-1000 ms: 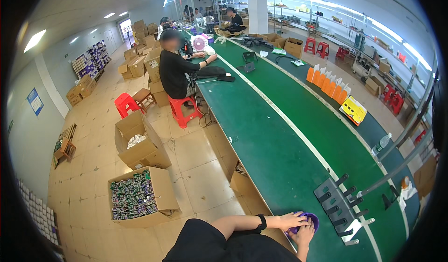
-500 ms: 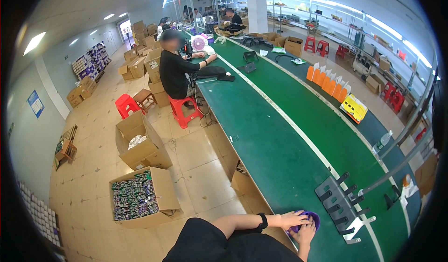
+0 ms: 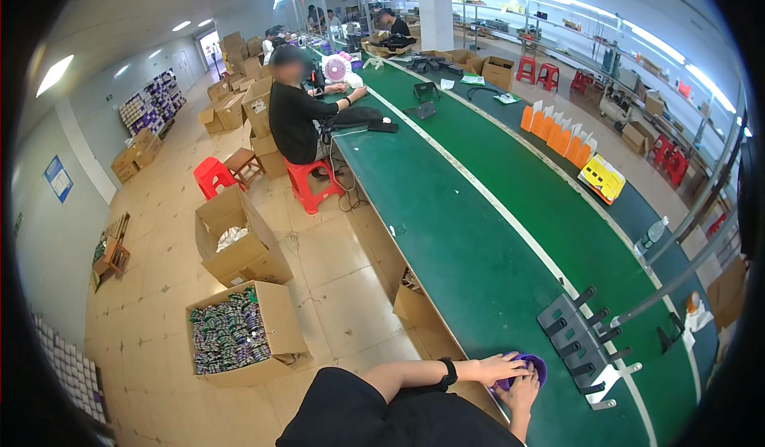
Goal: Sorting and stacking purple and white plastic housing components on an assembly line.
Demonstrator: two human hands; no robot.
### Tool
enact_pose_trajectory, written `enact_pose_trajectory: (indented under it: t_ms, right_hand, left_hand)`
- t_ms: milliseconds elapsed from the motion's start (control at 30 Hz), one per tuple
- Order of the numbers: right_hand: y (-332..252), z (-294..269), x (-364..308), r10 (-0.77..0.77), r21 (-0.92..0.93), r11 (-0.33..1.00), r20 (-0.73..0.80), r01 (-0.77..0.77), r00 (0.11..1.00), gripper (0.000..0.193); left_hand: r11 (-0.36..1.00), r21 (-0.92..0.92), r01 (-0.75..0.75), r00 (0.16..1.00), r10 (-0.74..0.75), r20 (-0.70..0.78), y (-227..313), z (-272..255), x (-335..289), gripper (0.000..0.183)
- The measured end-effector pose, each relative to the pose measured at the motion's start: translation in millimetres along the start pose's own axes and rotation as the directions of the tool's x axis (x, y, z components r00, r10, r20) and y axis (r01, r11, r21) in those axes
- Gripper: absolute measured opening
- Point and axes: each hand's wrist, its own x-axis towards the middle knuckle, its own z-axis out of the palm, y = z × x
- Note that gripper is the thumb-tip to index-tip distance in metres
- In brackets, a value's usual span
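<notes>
Both of my hands are at a purple, round, bowl-shaped thing (image 3: 541,367) by the near edge of the green workbench (image 3: 478,303). My left hand (image 3: 499,369) reaches in from the left, its fingers closed over the rim and upper side. Against the near side, my right hand (image 3: 522,393) grips it with bent fingers. Most of its inside and lower part is hidden by my hands. Just right of it stands a grey metal rack with black pegs (image 3: 570,342), apart from my hands.
A co-worker in black (image 3: 299,120) sits on a red stool farther along the bench, near a pink fan (image 3: 335,68). Open cartons (image 3: 283,323) stand on the floor to the left. Orange holders (image 3: 550,132), a yellow box (image 3: 602,178) and a bottle (image 3: 652,236) line the right side.
The view has shifted slightly. Both hands stay on the purple thing, with only a small shift of the left fingers across its top.
</notes>
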Motion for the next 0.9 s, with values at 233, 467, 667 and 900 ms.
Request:
enact_pose_trajectory:
  t_ms: [233,467,667,900]
  right_hand:
    - [-2.4,-2.7,-0.3,0.032,0.020,0.999,0.039,-0.032,0.999,0.091]
    - [0.4,0.1,-1.0,0.055,0.024,0.998,0.059,-0.056,0.997,0.091]
    - [-1.6,-3.6,2.2,-0.128,0.014,0.991,-0.154,0.131,0.980,0.091]
    - [8.8,-18.1,8.4,-0.419,-0.080,0.908,-0.160,0.411,0.894,0.070]
  left_hand:
    - [1.000,-0.015,0.007,0.999,-0.007,-0.034,0.9,0.7,-1.5,0.091]
    - [1.000,0.019,-0.007,0.999,0.008,-0.050,2.0,2.2,0.2,0.091]
    - [1.000,0.020,-0.002,1.000,0.003,-0.027,3.2,-6.5,-5.4,0.094]
    - [0.987,0.143,-0.072,0.986,0.092,-0.138,-12.2,11.9,-11.1,0.098]
